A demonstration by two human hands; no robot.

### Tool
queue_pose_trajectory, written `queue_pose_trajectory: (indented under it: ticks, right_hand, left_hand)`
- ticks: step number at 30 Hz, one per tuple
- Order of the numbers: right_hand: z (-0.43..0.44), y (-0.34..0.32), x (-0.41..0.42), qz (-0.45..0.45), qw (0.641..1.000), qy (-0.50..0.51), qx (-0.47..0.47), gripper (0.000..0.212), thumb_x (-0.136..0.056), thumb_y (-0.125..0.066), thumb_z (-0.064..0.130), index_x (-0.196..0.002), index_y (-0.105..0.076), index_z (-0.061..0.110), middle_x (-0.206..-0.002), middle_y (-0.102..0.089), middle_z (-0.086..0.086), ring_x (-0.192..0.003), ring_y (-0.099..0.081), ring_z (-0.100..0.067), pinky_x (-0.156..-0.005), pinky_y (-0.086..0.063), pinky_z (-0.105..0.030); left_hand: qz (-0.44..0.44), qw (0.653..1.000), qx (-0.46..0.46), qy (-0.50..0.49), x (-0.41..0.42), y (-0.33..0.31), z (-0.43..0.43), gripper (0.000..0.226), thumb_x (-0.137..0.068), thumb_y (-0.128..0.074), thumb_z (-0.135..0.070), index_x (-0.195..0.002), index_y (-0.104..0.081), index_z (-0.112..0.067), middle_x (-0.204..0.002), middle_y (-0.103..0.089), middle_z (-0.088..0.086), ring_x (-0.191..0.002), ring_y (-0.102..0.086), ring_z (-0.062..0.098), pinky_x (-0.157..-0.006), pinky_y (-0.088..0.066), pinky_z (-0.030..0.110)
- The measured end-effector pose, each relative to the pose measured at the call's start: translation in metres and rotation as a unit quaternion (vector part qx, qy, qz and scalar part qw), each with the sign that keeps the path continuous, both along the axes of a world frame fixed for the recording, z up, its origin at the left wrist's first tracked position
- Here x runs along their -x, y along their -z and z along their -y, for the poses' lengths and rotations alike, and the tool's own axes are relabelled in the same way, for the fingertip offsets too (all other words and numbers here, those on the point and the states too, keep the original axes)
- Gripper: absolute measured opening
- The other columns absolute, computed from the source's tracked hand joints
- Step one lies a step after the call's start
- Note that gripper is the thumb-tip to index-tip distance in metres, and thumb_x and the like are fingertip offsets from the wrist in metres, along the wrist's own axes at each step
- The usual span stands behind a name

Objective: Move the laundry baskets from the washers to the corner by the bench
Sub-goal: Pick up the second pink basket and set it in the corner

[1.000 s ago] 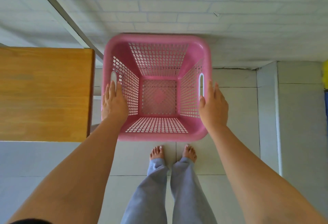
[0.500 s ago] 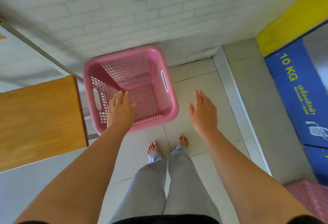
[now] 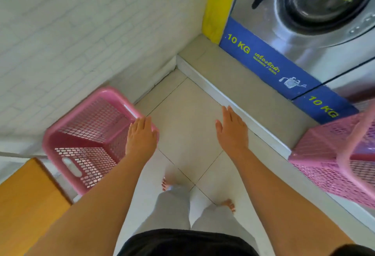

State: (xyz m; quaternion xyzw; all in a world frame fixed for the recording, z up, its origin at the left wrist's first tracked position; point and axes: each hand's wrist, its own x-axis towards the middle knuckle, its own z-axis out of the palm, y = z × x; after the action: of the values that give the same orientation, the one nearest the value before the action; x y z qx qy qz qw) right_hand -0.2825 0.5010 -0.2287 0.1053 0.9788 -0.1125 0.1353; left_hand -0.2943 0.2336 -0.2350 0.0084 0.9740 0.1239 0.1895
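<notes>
An empty pink laundry basket [image 3: 89,134] stands on the floor at the left, between the white brick wall and the wooden bench [image 3: 26,205]. My left hand [image 3: 141,136] hovers flat over its near right rim with fingers apart, holding nothing. Over the bare floor tiles my right hand [image 3: 232,132] is spread open and empty. A second pink basket [image 3: 332,154], seemingly more than one nested, sits at the right edge on the raised step in front of the washers [image 3: 316,18].
A grey raised step [image 3: 233,85] with a white edge runs diagonally in front of the steel washers with blue "10 KG" panels. A yellow column [image 3: 219,4] marks the wall corner. My bare feet [image 3: 229,205] stand on pale tiles between bench and step.
Both hands have let go of the pink basket, which now rests by the bench. My view has swung right, bringing the washers and the second basket into sight.
</notes>
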Motion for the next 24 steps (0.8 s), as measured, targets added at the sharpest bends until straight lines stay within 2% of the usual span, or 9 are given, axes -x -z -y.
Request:
queue_pose_trajectory:
  ticks: [5,13,19,24]
  right_hand:
    - [-0.076,-0.013,-0.053,-0.016,0.996,0.08,0.02,0.056,-0.102,-0.033,0.039,-0.152,-0.024,0.015,-0.157,-0.03,-0.008,-0.141,-0.033,-0.027,-0.112,-0.031,-0.041]
    - [-0.204,-0.034,-0.17,-0.027,0.976,0.215,0.017,0.05,-0.101,-0.038,0.035,-0.146,-0.034,0.013,-0.148,-0.042,-0.01,-0.132,-0.042,-0.03,-0.105,-0.034,-0.042]
    - [-0.285,-0.04,-0.245,-0.037,0.949,0.313,0.016,0.053,-0.102,-0.037,0.035,-0.149,-0.03,0.012,-0.154,-0.035,-0.01,-0.14,-0.035,-0.03,-0.113,-0.029,-0.044]
    - [-0.338,-0.037,-0.286,-0.047,0.918,0.393,0.024,0.054,-0.101,-0.038,0.036,-0.149,-0.031,0.013,-0.155,-0.035,-0.009,-0.141,-0.034,-0.028,-0.112,-0.03,-0.045]
  left_hand:
    - [-0.029,0.996,0.004,0.083,-0.01,-0.018,-0.081,0.052,-0.101,-0.038,-0.029,-0.144,-0.033,-0.001,-0.148,-0.038,0.02,-0.139,-0.031,0.036,-0.118,-0.023,0.046]
    - [-0.034,0.981,-0.013,0.191,-0.063,-0.03,-0.235,0.057,-0.103,-0.029,-0.038,-0.152,-0.022,-0.009,-0.158,-0.026,0.014,-0.147,-0.021,0.03,-0.121,-0.016,0.041]
    - [-0.029,0.958,-0.033,0.282,-0.102,-0.037,-0.347,0.056,-0.102,-0.032,-0.037,-0.15,-0.027,-0.009,-0.156,-0.03,0.015,-0.146,-0.024,0.029,-0.12,-0.019,0.041]
    - [-0.029,0.939,-0.054,0.338,-0.118,-0.041,-0.426,0.055,-0.102,-0.035,-0.035,-0.15,-0.029,-0.009,-0.154,-0.032,0.014,-0.145,-0.025,0.028,-0.12,-0.018,0.038]
